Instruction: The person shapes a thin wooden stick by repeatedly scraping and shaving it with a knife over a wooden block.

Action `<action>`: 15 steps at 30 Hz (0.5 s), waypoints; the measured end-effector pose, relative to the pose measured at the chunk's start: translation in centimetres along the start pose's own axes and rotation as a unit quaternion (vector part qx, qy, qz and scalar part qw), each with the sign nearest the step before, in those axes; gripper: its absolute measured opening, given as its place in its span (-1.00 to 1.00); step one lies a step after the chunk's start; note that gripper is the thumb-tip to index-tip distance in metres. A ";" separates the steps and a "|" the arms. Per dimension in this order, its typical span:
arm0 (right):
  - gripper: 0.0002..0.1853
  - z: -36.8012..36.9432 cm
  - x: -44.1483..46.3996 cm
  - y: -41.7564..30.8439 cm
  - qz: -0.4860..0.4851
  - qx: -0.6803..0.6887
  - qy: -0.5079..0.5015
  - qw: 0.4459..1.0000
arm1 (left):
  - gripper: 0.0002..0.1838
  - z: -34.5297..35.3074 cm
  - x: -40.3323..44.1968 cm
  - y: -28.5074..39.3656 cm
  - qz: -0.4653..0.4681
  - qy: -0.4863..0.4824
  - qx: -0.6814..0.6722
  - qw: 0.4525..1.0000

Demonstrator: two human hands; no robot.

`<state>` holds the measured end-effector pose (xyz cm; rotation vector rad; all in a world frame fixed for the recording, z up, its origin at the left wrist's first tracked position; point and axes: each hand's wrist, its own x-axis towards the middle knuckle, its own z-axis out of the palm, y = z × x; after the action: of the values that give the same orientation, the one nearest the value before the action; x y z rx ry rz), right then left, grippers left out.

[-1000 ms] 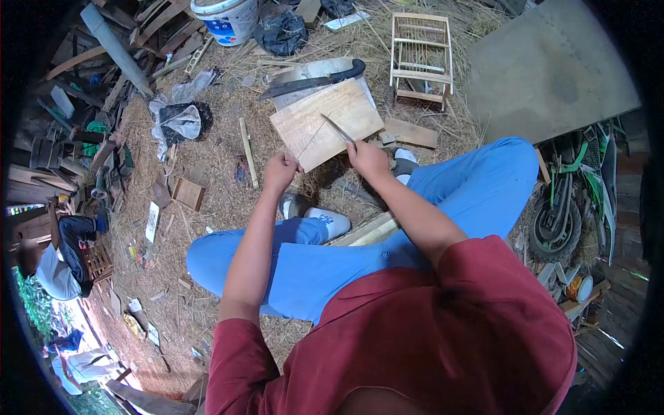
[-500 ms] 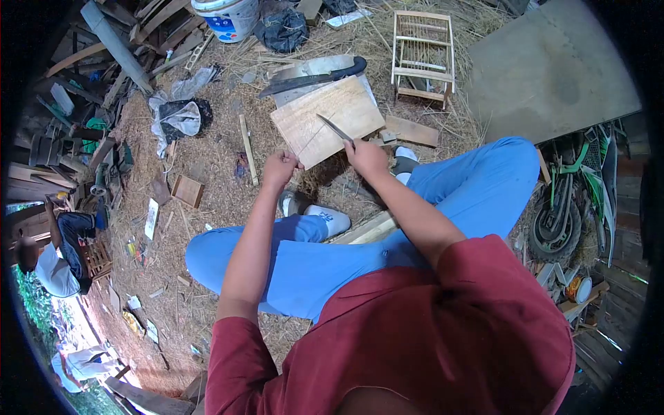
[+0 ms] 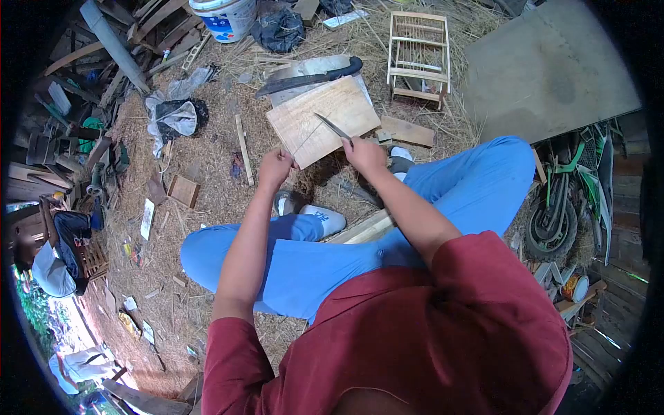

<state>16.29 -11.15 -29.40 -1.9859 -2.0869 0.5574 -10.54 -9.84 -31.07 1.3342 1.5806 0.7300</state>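
My right hand [image 3: 365, 156] is closed round the handle of a knife [image 3: 333, 127], its dark blade pointing up and left over a pale wooden board [image 3: 330, 109]. At the board's lower left corner, my left hand [image 3: 277, 169] pinches a thin stick [image 3: 304, 141]. This stick runs up and right across the board, its far end close to the blade; whether the two touch I cannot tell. Just beyond the board lies a long dark tool with a curved handle [image 3: 309, 77], perhaps a machete, on top of a flat grey piece.
A small wooden frame with thin bars [image 3: 418, 59] stands at the upper right, near a large flat sheet [image 3: 553, 72]. A white bucket [image 3: 223, 19], scrap wood [image 3: 114, 45] and a green motorbike [image 3: 564, 194] surround the spot. A seated person [image 3: 55, 252] is at the left.
The whole view has shifted slightly left. Both hands keep nearly the same place over the board, still with the knife and the thin stick. The seated person's arms have moved a little.
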 end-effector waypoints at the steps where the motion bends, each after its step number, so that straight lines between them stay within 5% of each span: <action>1: -0.47 0.0 0.1 0.2 0.042 0.026 0.049 0.998 | -0.81 -0.1 -0.1 0.1 -0.001 -0.001 0.002 1.000; 5: -0.47 -0.6 -0.8 0.2 -0.007 -0.014 -0.037 0.999 | -0.82 -0.1 0.4 -0.5 0.004 0.003 0.022 1.000; 9: -0.45 1.5 -0.1 1.1 0.081 0.086 0.017 0.993 | -0.86 -0.1 0.3 -0.5 0.017 0.011 0.034 0.999; 11: -0.45 -1.6 -2.6 -2.4 0.004 0.000 -0.085 0.996 | -0.87 -0.2 0.1 -0.2 0.015 0.014 0.048 0.999; 15: -0.47 0.0 -0.7 -1.9 0.063 0.058 -0.015 0.996 | -0.86 -0.2 0.1 0.0 0.008 0.011 0.063 0.998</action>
<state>14.62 -11.90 -28.56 -2.0657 -1.9084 0.7187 -10.78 -9.67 -31.03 1.4357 1.6587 0.6667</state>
